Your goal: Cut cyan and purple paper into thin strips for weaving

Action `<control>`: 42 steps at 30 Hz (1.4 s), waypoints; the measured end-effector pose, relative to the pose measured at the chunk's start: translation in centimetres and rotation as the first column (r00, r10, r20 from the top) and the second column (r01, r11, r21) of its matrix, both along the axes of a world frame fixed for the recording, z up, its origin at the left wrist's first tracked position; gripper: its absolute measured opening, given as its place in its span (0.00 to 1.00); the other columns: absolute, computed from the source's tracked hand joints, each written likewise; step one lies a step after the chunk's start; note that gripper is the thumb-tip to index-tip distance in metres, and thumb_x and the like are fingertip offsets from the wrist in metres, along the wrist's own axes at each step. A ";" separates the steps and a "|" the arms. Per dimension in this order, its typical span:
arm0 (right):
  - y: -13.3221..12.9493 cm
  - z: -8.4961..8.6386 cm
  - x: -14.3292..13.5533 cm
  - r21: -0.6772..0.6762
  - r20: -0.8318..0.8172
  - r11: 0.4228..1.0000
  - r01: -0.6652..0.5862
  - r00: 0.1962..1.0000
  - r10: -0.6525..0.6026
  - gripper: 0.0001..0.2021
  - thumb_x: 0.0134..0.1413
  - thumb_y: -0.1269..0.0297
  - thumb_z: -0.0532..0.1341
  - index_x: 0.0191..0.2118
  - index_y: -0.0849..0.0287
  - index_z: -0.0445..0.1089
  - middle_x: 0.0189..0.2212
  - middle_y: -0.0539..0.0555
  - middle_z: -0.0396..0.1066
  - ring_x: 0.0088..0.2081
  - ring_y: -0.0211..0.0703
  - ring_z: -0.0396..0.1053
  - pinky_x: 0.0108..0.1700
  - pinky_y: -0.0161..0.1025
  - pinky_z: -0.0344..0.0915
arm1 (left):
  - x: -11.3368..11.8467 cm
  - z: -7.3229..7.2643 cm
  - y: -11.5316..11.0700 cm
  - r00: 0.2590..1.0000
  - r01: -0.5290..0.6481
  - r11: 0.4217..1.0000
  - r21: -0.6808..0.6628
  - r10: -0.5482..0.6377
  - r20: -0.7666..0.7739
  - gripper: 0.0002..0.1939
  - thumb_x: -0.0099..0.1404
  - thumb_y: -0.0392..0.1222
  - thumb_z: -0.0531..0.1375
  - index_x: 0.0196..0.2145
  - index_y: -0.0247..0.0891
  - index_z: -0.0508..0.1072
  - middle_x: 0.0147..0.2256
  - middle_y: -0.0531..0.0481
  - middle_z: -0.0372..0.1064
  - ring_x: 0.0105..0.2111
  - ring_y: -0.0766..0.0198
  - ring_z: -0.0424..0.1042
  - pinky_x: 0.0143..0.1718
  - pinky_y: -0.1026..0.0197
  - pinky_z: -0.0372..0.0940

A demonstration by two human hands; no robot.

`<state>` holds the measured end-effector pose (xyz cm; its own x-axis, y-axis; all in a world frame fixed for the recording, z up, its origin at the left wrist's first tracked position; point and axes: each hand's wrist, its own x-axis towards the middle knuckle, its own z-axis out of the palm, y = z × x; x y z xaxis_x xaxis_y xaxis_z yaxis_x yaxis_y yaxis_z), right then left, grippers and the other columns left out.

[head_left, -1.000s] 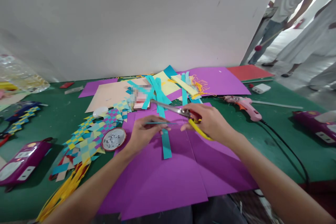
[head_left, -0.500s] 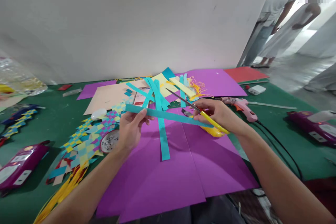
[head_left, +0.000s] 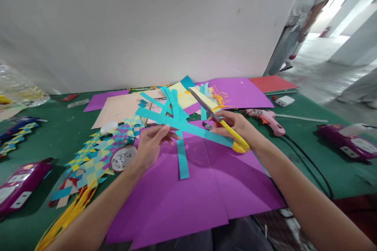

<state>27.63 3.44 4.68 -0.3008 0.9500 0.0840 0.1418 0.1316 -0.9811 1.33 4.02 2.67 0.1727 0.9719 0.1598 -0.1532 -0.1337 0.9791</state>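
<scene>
A long teal paper strip (head_left: 200,131) slants across other teal strips over the purple paper (head_left: 182,208). Just below its left part is my left hand (head_left: 151,141), thumb and fingers apart, with nothing seen held in it. My right hand (head_left: 234,127) grips yellow-handled scissors (head_left: 219,119), their blades together and pointing up and left. Near the scissors' handles lies a yellow utility knife (head_left: 240,148), partly covered by the strip and my hand. One upright teal strip (head_left: 183,160) runs beneath the long one toward me.
Woven paper pieces (head_left: 94,160) with yellow tassels lie left, beside a speckled round disc (head_left: 123,158). A pink glue gun (head_left: 272,121) and its cord are right. Purple power strips (head_left: 25,184) sit at both sides. A white board (head_left: 147,35) stands behind; a person (head_left: 312,4) stands beyond it.
My left thumb has come off the teal strip, and the strip's left end is now farther up and left. The scissors' blades have turned steeper in my right hand. The whole view has shifted slightly.
</scene>
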 end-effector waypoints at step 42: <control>1.5 -2.5 0.1 0.486 0.722 0.851 0.199 0.458 -0.519 0.15 0.52 0.65 0.57 0.46 0.58 0.70 0.35 0.57 0.75 0.36 0.49 0.70 0.35 0.38 0.58 | -0.1 0.1 -0.7 0.898 0.191 0.982 -0.009 -0.178 -0.401 0.14 0.61 0.44 0.59 0.20 0.35 0.67 0.21 0.52 0.70 0.24 0.65 0.69 0.27 0.65 0.61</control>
<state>27.72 4.96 2.14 -0.0213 0.9580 0.2860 0.9412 0.1157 -0.3175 1.19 3.28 2.73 0.4039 0.9123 0.0682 0.2241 -0.1709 0.9595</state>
